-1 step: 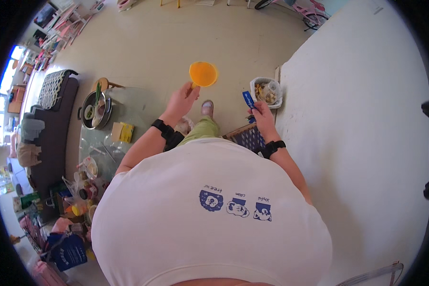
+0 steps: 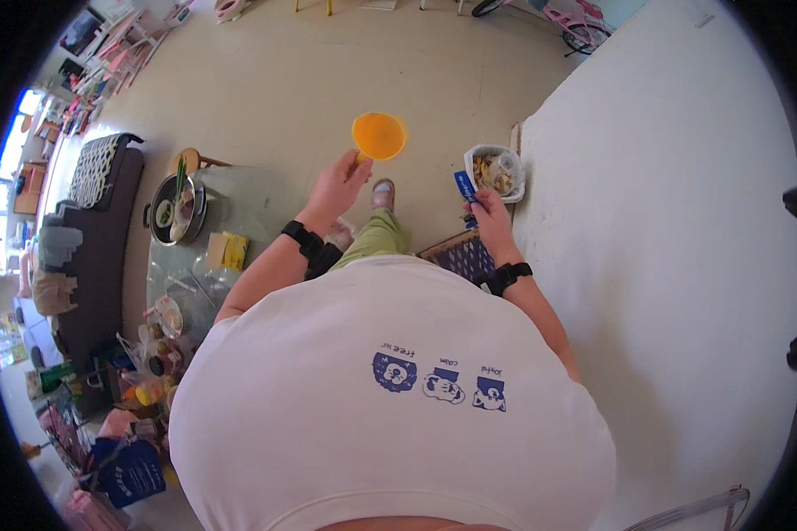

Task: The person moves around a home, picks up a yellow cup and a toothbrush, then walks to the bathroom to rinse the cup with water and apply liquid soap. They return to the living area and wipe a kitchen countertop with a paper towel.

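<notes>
My left hand (image 2: pixel 344 184) is closed on the short handle of a round, orange-yellow dipper-like utensil (image 2: pixel 379 136), held out over the floor. Whether its round part is solid or mesh, I cannot tell. Over on the right, the fingers of my right hand (image 2: pixel 494 219) pinch a narrow blue strip (image 2: pixel 465 186) with pale print, perhaps a wrapper or label. Just beyond that hand stands a white waste bin (image 2: pixel 520 188) holding peel-like scraps and clear plastic. The strip's upper end overlaps the bin's near side in the picture.
At left a glass table (image 2: pixel 248 190) carries a steel pot (image 2: pixel 154 212) with green onions in it, a yellow box (image 2: pixel 234 251) and crowded jars and bags. A dark sofa (image 2: pixel 106 239) stands beyond. To my right rises a white wall (image 2: pixel 646 221); a woven dark-blue seat (image 2: pixel 460 255) is close by.
</notes>
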Action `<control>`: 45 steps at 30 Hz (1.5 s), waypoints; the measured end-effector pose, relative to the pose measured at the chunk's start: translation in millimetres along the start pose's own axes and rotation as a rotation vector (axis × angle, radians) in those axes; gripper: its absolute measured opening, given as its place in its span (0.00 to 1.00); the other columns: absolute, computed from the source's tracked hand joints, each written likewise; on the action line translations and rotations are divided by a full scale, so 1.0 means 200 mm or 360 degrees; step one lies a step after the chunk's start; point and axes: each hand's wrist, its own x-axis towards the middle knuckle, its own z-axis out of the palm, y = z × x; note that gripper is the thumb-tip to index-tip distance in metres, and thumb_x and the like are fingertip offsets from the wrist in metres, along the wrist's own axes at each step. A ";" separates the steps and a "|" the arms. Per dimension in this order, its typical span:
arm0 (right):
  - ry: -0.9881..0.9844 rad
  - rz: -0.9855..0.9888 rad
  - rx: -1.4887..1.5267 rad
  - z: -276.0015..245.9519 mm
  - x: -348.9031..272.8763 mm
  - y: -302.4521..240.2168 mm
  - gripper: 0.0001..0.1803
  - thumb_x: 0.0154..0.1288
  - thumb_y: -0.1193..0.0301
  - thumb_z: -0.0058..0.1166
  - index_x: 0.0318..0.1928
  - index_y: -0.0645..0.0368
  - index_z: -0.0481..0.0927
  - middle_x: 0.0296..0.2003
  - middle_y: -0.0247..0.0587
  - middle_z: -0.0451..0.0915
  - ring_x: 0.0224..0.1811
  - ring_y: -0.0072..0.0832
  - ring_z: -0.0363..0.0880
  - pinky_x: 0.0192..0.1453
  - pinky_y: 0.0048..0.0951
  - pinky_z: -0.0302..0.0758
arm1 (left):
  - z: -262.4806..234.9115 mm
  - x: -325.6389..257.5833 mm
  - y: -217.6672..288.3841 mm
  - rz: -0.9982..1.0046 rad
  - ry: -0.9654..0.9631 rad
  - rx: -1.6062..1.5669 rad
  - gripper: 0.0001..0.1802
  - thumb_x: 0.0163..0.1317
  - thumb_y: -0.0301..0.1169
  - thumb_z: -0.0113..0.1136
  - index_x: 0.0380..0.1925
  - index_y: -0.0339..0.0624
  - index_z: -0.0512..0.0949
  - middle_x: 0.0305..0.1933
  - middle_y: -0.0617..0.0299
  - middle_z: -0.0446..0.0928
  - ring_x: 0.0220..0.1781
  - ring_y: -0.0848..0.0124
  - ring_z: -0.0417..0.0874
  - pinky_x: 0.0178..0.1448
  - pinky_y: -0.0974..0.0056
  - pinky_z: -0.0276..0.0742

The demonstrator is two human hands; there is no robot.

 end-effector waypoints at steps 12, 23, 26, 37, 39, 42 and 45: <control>0.0598 0.0251 0.0064 0.18 1.15 0.07 0.10 0.68 0.80 0.44 0.49 0.65 0.71 0.37 0.39 0.78 0.40 0.24 0.79 0.47 0.27 0.75 | -0.39 1.35 0.05 0.0414 0.0042 0.0756 0.13 0.68 0.40 0.53 0.36 0.40 0.76 0.32 0.53 0.77 0.33 0.54 0.78 0.37 0.56 0.74; 0.0767 0.0167 -0.0221 0.11 1.69 -0.17 0.08 0.66 0.81 0.45 0.45 0.64 0.71 0.34 0.39 0.79 0.36 0.25 0.78 0.45 0.28 0.76 | -0.40 2.29 0.22 0.0899 -0.0594 0.0813 0.12 0.69 0.39 0.51 0.38 0.41 0.76 0.34 0.55 0.77 0.35 0.58 0.78 0.39 0.58 0.74; 0.0994 0.0170 -0.0113 0.02 1.67 -0.05 0.08 0.64 0.80 0.46 0.44 0.64 0.72 0.33 0.40 0.79 0.34 0.27 0.79 0.43 0.29 0.76 | -0.24 2.42 0.29 0.0604 -0.0907 0.0683 0.14 0.72 0.38 0.48 0.38 0.39 0.75 0.32 0.59 0.77 0.34 0.67 0.79 0.40 0.63 0.75; 0.1611 0.0458 0.0053 -0.47 1.38 0.27 0.12 0.64 0.76 0.46 0.48 0.62 0.72 0.36 0.43 0.79 0.35 0.28 0.79 0.43 0.30 0.75 | 0.74 2.77 0.61 0.1248 -0.1376 0.0245 0.11 0.70 0.34 0.51 0.40 0.37 0.75 0.35 0.57 0.78 0.38 0.63 0.80 0.44 0.61 0.76; 0.1752 0.0537 0.0030 -0.45 1.26 0.34 0.12 0.64 0.75 0.47 0.49 0.61 0.72 0.36 0.43 0.80 0.35 0.28 0.79 0.43 0.31 0.74 | 0.87 2.72 0.62 0.1696 -0.1271 0.0349 0.10 0.68 0.33 0.53 0.40 0.38 0.76 0.37 0.54 0.78 0.40 0.57 0.80 0.45 0.58 0.76; 0.2022 0.0633 -0.0038 -0.43 1.03 0.39 0.13 0.64 0.74 0.47 0.49 0.60 0.72 0.33 0.43 0.80 0.34 0.28 0.79 0.41 0.31 0.74 | 1.13 2.58 0.70 0.1972 -0.1293 0.0273 0.08 0.65 0.32 0.56 0.40 0.40 0.77 0.38 0.51 0.77 0.41 0.53 0.79 0.44 0.56 0.76; 0.2131 0.0755 0.0072 -0.41 0.85 0.43 0.09 0.66 0.79 0.45 0.47 0.60 0.69 0.32 0.39 0.79 0.32 0.24 0.77 0.40 0.25 0.75 | 1.42 2.53 0.79 0.2435 -0.1310 0.0195 0.08 0.63 0.31 0.57 0.39 0.40 0.77 0.35 0.52 0.77 0.38 0.53 0.78 0.40 0.55 0.75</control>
